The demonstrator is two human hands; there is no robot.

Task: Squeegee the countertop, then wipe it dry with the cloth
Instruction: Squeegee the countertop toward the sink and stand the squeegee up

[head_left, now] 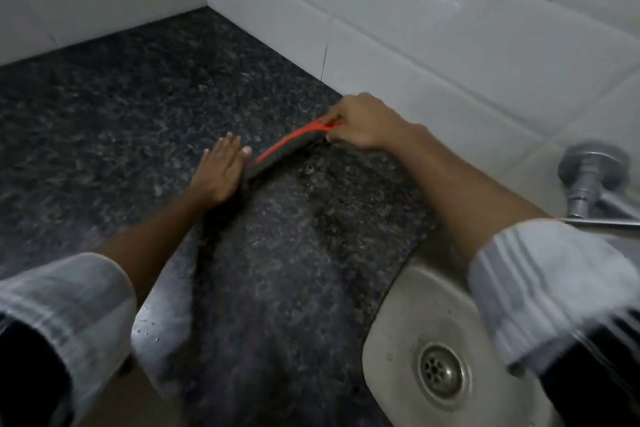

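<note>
The squeegee (287,149) lies on the counter (138,107), running from 8 to 2 o'clock. The right hand (367,121) grips its 2 o'clock end. The left hand (221,170) lies flat and open at its 8 o'clock end.

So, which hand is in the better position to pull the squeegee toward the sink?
The right hand. It already grips the squeegee at its red handle end. The left hand lies flat and open on the countertop, only touching the blade's other end.

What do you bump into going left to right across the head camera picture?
left hand → squeegee → right hand → sink drain → tap
</note>
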